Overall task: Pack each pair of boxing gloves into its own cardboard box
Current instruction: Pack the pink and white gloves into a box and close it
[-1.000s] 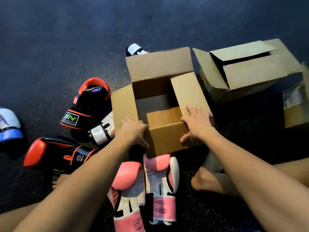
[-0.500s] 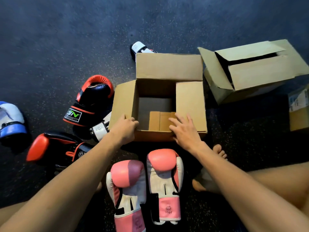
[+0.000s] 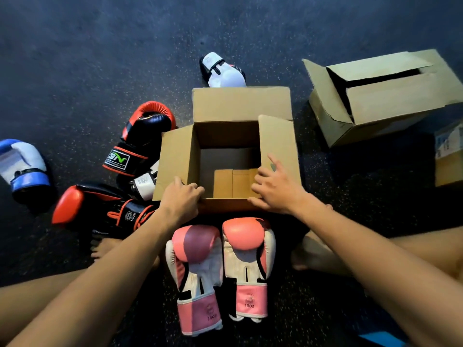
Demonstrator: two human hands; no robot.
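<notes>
An open cardboard box [image 3: 240,106] stands upright on the dark floor, flaps spread, nothing inside but its folded near flap. My left hand [image 3: 181,199] grips the box's near-left rim. My right hand [image 3: 274,187] rests with fingers apart on the near-right rim and right flap. Two pink and white gloves [image 3: 220,269] lie side by side just in front of the box, between my arms. Two black and red gloves [image 3: 140,141] lie left of the box. A white and black glove [image 3: 221,70] pokes out behind it.
A second cardboard box [image 3: 383,96] lies on its side at the right, a third box [image 3: 449,156] at the right edge. A blue and white glove [image 3: 22,166] sits at the far left. Another white glove [image 3: 144,182] is wedged beside the box. My bare feet flank the pink gloves.
The box has been set flat and upright, slid slightly away from me. My right hand moved from the front wall up onto the near-right rim.
</notes>
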